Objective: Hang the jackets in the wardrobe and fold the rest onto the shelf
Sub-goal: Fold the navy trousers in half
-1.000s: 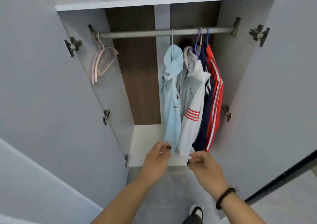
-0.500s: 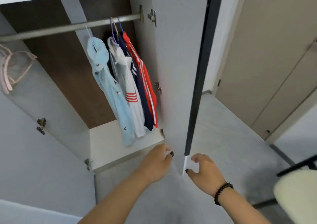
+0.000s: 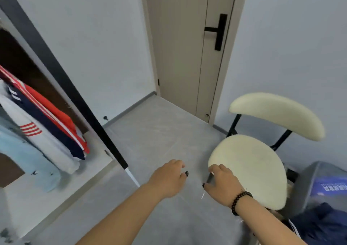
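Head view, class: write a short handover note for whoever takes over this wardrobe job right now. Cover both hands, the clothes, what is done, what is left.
Left hand and right hand: both loosely curled, holding nothing, above the floor by the cream chair.
Done: four jackets hang in the open wardrobe.
Left: dark blue clothing lies at lower right, beside a grey bag; hang or fold it. The shelf is out of view.

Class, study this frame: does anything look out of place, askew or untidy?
Mildly: dark blue clothing lies crumpled low at the right, beside the chair, not hung or folded. The jackets in the wardrobe hang in order.
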### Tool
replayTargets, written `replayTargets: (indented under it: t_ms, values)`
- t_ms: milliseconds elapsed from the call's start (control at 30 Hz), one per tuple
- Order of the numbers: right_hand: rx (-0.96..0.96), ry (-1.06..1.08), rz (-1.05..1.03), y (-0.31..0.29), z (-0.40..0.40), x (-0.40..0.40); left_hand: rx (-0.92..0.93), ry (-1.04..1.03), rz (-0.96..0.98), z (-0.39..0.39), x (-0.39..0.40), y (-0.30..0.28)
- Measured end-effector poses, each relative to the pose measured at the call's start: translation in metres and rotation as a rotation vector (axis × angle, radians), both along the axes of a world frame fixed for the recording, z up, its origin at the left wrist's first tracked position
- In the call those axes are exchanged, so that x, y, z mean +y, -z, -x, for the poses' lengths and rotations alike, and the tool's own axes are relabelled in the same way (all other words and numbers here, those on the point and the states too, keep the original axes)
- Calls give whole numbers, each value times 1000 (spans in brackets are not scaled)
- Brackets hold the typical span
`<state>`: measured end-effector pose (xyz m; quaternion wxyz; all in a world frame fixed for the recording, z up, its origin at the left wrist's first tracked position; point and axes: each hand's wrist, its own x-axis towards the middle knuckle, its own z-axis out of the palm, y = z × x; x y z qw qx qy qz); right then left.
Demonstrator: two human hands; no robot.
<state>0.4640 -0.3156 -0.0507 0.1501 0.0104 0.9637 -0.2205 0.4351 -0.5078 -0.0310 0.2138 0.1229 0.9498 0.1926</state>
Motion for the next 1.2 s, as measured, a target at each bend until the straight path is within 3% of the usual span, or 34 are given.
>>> replayTargets:
  t_ms: [367,667,1067,1200]
  values:
    - [-111,353,14,10,-64,143,-86,391,32,8,155,13]
    - [-234,630,17,30,-109,213,-144,698,56,12,260,41]
    - [-373,857,59,96,-68,309,-82,927,136,71,378,76]
    - [-479,821,105,138,-58,340,-167,942,178,79,418,100]
